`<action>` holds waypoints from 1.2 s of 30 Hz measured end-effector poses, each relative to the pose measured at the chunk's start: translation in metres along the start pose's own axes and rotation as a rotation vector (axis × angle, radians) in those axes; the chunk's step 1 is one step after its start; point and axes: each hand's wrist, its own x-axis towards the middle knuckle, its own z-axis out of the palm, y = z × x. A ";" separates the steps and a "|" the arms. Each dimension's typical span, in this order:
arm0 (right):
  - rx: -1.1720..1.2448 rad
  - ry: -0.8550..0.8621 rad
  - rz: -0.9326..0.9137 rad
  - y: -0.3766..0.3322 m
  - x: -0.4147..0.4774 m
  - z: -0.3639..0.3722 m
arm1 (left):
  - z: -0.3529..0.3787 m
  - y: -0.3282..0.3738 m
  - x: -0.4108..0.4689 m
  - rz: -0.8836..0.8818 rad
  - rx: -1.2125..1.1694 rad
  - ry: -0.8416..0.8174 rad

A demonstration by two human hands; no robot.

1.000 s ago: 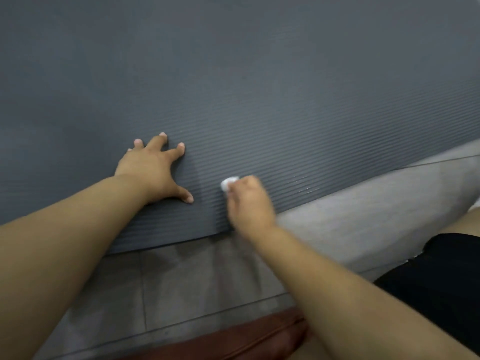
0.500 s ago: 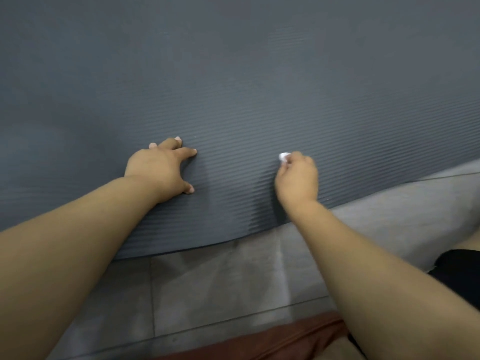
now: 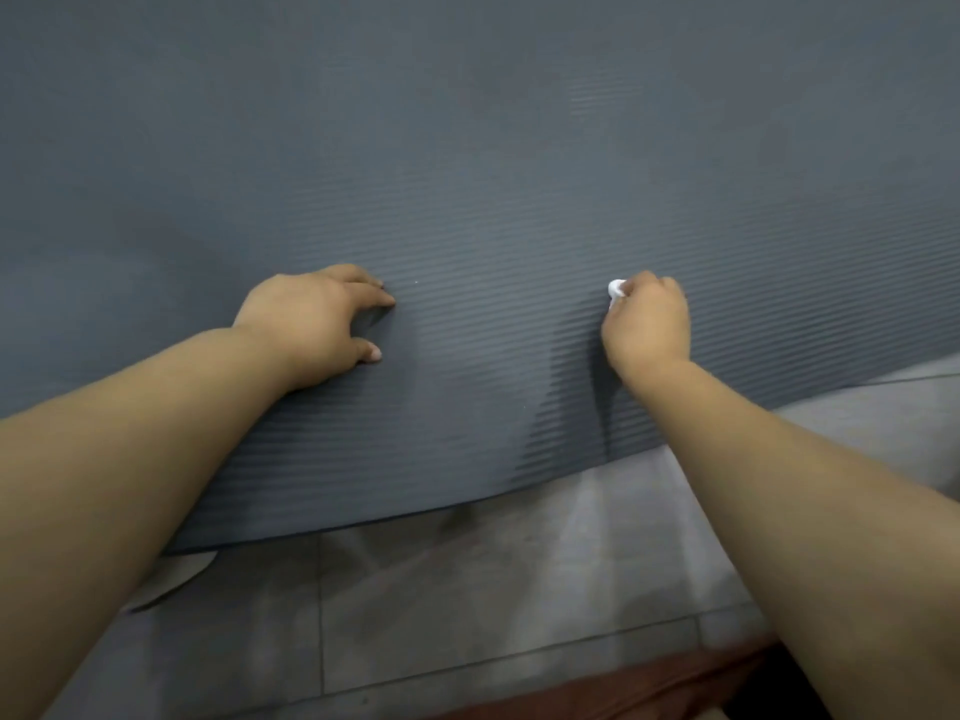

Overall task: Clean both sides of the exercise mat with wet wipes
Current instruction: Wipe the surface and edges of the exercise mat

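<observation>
A dark grey ribbed exercise mat [image 3: 493, 174] lies flat on the floor and fills the upper two thirds of the view. My left hand [image 3: 317, 319] rests on the mat near its front edge, fingers bent with the tips pressing the surface. My right hand [image 3: 647, 324] is curled round a small white wet wipe [image 3: 616, 289] and holds it against the mat to the right of the left hand. Only a small bit of the wipe shows past the fingers.
Grey floor tiles [image 3: 519, 589] run along the mat's front edge. A reddish-brown edge [image 3: 597, 698] shows at the bottom right. Something pale [image 3: 176, 574] pokes out from under the mat's front edge at the lower left.
My right hand has carried the wipe to the right and a little farther up the mat. My left hand stays planted, its fingers more bent than before.
</observation>
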 end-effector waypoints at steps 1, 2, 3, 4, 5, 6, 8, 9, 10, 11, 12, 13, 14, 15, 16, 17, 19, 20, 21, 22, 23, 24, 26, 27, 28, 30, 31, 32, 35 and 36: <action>-0.003 0.002 0.021 -0.012 -0.003 0.006 | 0.002 0.002 0.000 -0.011 0.018 0.015; -0.010 -0.007 -0.019 -0.024 -0.011 0.014 | 0.004 0.004 0.000 -0.026 0.038 0.030; 0.007 -0.011 -0.113 -0.037 -0.021 0.026 | 0.007 0.005 0.000 -0.041 0.048 0.049; 0.050 -0.025 -0.236 -0.048 -0.034 0.036 | 0.009 0.005 0.001 -0.059 0.036 0.070; 0.103 -0.063 -0.372 -0.059 -0.049 0.043 | 0.011 0.004 0.001 -0.087 0.005 0.084; 0.150 -0.121 -0.519 -0.065 -0.062 0.046 | 0.011 0.002 0.002 -0.126 -0.031 0.091; 0.173 -0.273 -0.821 -0.064 -0.080 0.043 | 0.010 -0.001 0.004 -0.212 -0.032 0.077; 0.139 -0.341 -0.941 -0.059 -0.079 0.039 | 0.010 -0.003 0.005 -0.240 0.013 0.061; 0.092 -0.372 -1.017 -0.052 -0.070 0.034 | 0.011 -0.005 0.007 -0.251 0.059 0.040; 0.051 -0.356 -1.029 -0.044 -0.055 0.030 | 0.011 -0.007 0.008 -0.249 0.082 0.018; 0.013 -0.277 -0.967 -0.035 -0.036 0.026 | 0.011 -0.008 0.010 -0.239 0.079 -0.003; -0.024 -0.155 -0.830 -0.026 -0.015 0.021 | 0.011 -0.009 0.012 -0.226 0.066 -0.021; -0.057 -0.063 -0.634 -0.018 0.005 0.014 | 0.010 -0.010 0.014 -0.217 0.058 -0.033; -0.067 -0.026 -0.395 -0.013 0.023 0.008 | 0.008 -0.010 0.016 -0.212 0.060 -0.043; -0.039 -0.002 -0.181 -0.012 0.034 0.003 | 0.006 -0.009 0.016 -0.210 0.069 -0.050; 0.000 0.014 -0.045 -0.018 0.039 0.004 | 0.004 -0.007 0.017 -0.210 0.077 -0.055; 0.014 0.002 -0.016 -0.044 0.028 0.015 | 0.000 -0.004 0.019 -0.208 0.084 -0.059; 0.019 -0.024 -0.119 -0.060 0.016 0.024 | -0.002 -0.004 0.020 -0.209 0.083 -0.060; 0.050 -0.062 -0.256 -0.075 0.000 0.035 | -0.004 -0.004 0.020 -0.210 0.079 -0.062; 0.095 -0.104 -0.406 -0.089 -0.016 0.044 | -0.006 -0.004 0.020 -0.210 0.074 -0.063; 0.145 -0.165 -0.558 -0.100 -0.032 0.048 | -0.007 -0.005 0.020 -0.209 0.069 -0.064; 0.170 -0.205 -0.714 -0.105 -0.045 0.048 | -0.007 -0.006 0.019 -0.205 0.066 -0.062; 0.102 -0.339 -0.989 -0.103 -0.054 0.038 | -0.007 -0.008 0.017 -0.196 0.055 -0.059; 0.040 -0.384 -1.081 -0.098 -0.048 0.033 | -0.007 -0.010 0.016 -0.199 0.043 -0.065; -0.016 -0.404 -1.123 -0.092 -0.038 0.028 | -0.009 -0.011 0.015 -0.204 0.029 -0.072; -0.094 -0.329 -1.068 -0.074 -0.002 0.022 | -0.013 -0.015 0.016 -0.203 0.017 -0.070; -0.119 -0.245 -0.949 -0.064 0.021 0.021 | -0.015 -0.017 0.017 -0.196 0.021 -0.060; -0.149 -0.144 -0.786 -0.056 0.043 0.018 | -0.017 -0.019 0.018 -0.188 0.027 -0.047; -0.171 -0.082 -0.202 -0.052 0.081 0.010 | -0.018 -0.021 0.020 -0.186 0.030 -0.005; -0.132 -0.066 -0.111 -0.062 0.082 0.013 | -0.017 -0.020 0.020 -0.193 0.028 0.008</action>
